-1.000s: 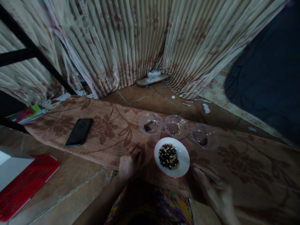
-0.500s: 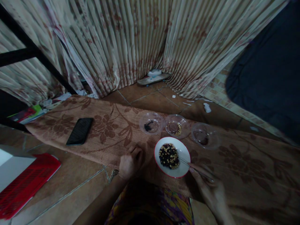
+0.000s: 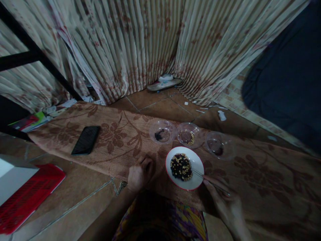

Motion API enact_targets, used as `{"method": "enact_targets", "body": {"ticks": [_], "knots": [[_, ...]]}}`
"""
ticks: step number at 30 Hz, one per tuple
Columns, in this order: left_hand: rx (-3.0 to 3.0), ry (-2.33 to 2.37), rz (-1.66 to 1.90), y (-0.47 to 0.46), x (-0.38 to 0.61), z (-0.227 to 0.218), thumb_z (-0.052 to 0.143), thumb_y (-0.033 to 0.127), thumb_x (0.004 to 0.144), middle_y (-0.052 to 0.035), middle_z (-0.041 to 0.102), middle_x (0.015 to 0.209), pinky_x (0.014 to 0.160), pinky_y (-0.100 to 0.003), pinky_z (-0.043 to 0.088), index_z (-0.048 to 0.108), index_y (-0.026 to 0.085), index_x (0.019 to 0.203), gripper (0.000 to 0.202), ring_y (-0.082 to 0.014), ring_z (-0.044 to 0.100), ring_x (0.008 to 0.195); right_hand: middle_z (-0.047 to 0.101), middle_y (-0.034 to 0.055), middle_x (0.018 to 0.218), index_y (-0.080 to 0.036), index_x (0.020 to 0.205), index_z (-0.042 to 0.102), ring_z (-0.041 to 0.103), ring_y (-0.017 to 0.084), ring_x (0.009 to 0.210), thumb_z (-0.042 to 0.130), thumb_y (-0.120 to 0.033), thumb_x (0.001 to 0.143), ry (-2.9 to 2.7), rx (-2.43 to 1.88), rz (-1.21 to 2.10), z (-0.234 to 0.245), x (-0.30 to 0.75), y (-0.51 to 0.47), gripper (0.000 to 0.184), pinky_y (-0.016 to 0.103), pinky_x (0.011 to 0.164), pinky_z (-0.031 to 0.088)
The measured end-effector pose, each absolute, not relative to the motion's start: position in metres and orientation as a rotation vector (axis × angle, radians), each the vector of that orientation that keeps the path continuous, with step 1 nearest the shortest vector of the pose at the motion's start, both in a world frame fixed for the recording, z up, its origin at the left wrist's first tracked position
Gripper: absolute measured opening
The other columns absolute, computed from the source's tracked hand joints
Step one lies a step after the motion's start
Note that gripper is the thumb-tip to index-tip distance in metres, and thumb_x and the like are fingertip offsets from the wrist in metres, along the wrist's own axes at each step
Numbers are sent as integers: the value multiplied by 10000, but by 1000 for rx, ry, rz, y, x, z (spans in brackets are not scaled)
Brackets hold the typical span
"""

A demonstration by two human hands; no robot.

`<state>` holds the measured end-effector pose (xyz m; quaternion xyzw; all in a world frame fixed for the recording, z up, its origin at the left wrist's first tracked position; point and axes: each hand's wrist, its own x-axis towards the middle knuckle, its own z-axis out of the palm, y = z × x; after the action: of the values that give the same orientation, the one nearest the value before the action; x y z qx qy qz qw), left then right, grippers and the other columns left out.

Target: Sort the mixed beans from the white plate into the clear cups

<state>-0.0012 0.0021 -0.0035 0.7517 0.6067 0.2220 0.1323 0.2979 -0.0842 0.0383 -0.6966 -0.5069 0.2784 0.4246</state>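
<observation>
My right hand (image 3: 227, 201) grips a pair of thin metal tweezers (image 3: 217, 187), whose tips point at the beans on a white plate with a red rim (image 3: 198, 164). On the plate lies a mixed heap of dark and pale yellow beans (image 3: 181, 167). Curled and resting on the cloth left of the plate is my left hand (image 3: 139, 174), with nothing visible in it. Behind the plate stand three clear plastic bowls: the left bowl (image 3: 163, 124) holds some black beans, the middle bowl (image 3: 188, 127) yellow ones, the right bowl (image 3: 210, 137) dark reddish ones.
A patterned brown cloth (image 3: 112, 160) covers the long narrow table. A black phone (image 3: 85, 140) lies toward its left end. Beyond the table are a skateboard (image 3: 164, 85) on the tiled floor and striped curtains (image 3: 150, 43). A red crate-like object (image 3: 32, 197) is at lower left.
Almost nothing differs. The tweezers and my right hand have shifted very slightly; my left hand stays where it was.
</observation>
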Motion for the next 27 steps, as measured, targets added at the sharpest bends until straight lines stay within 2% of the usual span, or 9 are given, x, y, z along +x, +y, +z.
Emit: {"method": "enact_targets", "body": {"ticks": [17, 27], "knots": [[2214, 1766, 663, 2, -2, -7, 496, 308, 988, -4, 709, 954, 615, -235, 431, 677, 253, 947, 194, -136, 676, 758, 749, 86, 1010, -237, 910, 803, 711, 218, 924, 699, -501, 825, -1260, -1726, 640, 32, 297, -84, 295, 299, 750, 601], [2188, 1767, 641, 2, -1, -3, 476, 318, 990, -16, 712, 960, 632, -228, 449, 683, 246, 941, 225, -136, 681, 783, 763, 83, 1023, -244, 947, 802, 720, 236, 930, 690, -443, 847, -1286, -1682, 593, 49, 297, -89, 249, 315, 740, 603]]}}
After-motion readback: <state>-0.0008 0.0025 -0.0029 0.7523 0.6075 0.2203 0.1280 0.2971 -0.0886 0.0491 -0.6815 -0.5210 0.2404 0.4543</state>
